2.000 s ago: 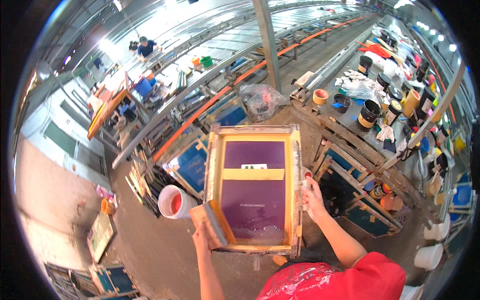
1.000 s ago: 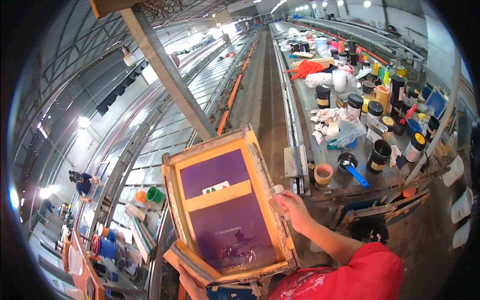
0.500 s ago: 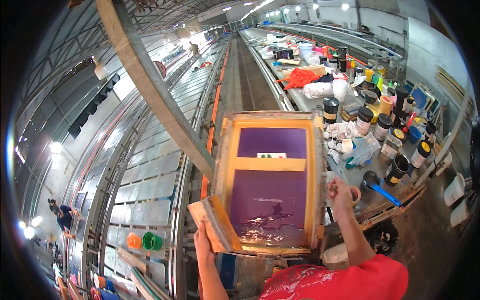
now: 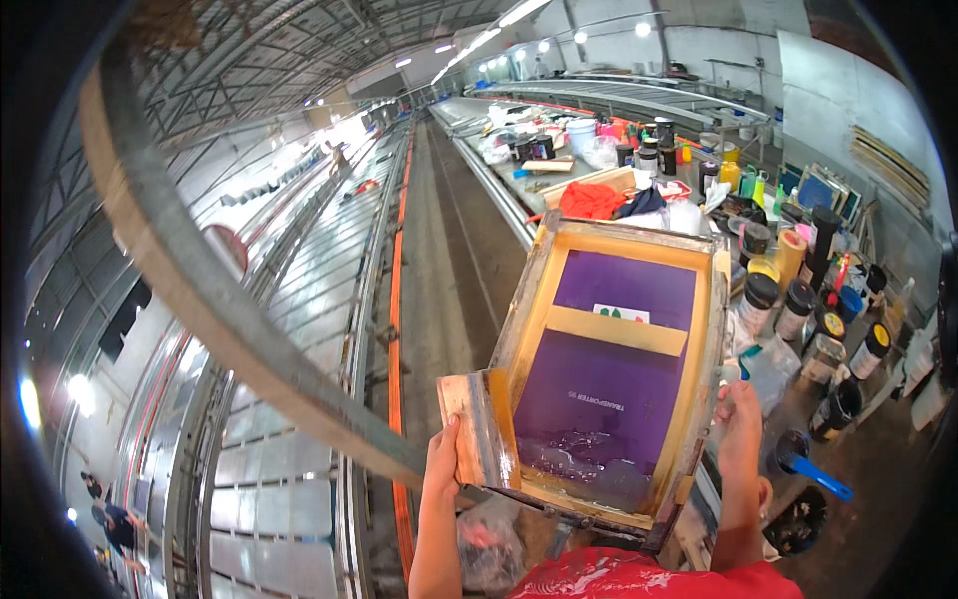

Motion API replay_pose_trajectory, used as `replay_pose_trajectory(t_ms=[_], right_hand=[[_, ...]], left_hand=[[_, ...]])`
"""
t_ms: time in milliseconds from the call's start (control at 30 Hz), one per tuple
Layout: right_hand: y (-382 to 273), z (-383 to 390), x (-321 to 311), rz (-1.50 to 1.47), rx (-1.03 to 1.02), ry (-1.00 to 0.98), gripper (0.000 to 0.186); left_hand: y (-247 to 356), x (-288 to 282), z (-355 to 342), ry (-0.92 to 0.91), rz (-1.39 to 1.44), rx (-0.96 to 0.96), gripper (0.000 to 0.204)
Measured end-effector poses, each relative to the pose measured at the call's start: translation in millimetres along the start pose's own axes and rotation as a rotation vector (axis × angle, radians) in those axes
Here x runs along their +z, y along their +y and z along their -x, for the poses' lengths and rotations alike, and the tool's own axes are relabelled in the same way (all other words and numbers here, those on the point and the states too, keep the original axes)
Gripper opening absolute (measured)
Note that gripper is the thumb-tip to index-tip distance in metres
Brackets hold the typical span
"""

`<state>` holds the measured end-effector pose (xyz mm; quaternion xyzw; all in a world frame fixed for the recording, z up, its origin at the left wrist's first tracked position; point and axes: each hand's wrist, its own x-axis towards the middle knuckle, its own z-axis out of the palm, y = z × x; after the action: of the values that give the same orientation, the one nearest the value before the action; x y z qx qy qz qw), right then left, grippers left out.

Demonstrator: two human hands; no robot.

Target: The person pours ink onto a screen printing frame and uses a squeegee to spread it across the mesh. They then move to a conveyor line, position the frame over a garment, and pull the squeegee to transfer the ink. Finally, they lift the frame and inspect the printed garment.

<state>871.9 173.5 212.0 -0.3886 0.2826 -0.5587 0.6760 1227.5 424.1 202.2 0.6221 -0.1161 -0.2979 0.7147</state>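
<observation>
A screen printing frame (image 4: 616, 336), with yellow-taped inner borders and purple mesh, tilts in front of me. Wet, glossy ink (image 4: 584, 451) pools on the lower mesh, and a tape strip crosses the upper part. My left hand (image 4: 445, 454) is closed on a wooden squeegee (image 4: 479, 429), which rests over the frame's lower left corner. At the frame's right edge my right hand (image 4: 739, 424) is closed, its fingers curled against the rim; part of its grip is hidden. A small label-like white piece (image 4: 621, 313) with coloured marks shows above the tape strip.
On the right, a long table carries ink jars (image 4: 758, 299), a red cloth (image 4: 591, 201) and a blue-handled scoop (image 4: 820, 476) in a dark pot. A slanting post (image 4: 215, 309) stands left, beside long printing tables (image 4: 269, 514). A person (image 4: 118, 524) is at the far left.
My view has shifted, and the frame now sits further right and turned clockwise. Both hands have moved right with it. The squeegee stays in my left hand at the frame's corner.
</observation>
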Motion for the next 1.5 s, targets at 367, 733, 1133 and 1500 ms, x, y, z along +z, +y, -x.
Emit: replay_pose_trajectory(t_ms=[367,733,1133,1500], right_hand=[[119.7,-144.3,164.7,0.0,0.157,0.003,0.012],[277.3,-344.1,368.6,0.052,0.173,-0.154,0.018],[419.3,-506.8,531.4,0.047,0.216,-0.079,0.017],[538.6,-748.7,736.0,0.052,0.24,-0.138,0.016]], left_hand=[[33.8,-40.0,-215.2,0.178,0.086,-0.017,0.058],[68.8,-110.0,-503.8,0.241,0.143,0.068,0.061],[131.4,-141.6,-776.6,0.27,0.106,-0.018,0.053],[251.7,-122.1,-1063.2,0.412,0.086,0.053,0.055]])
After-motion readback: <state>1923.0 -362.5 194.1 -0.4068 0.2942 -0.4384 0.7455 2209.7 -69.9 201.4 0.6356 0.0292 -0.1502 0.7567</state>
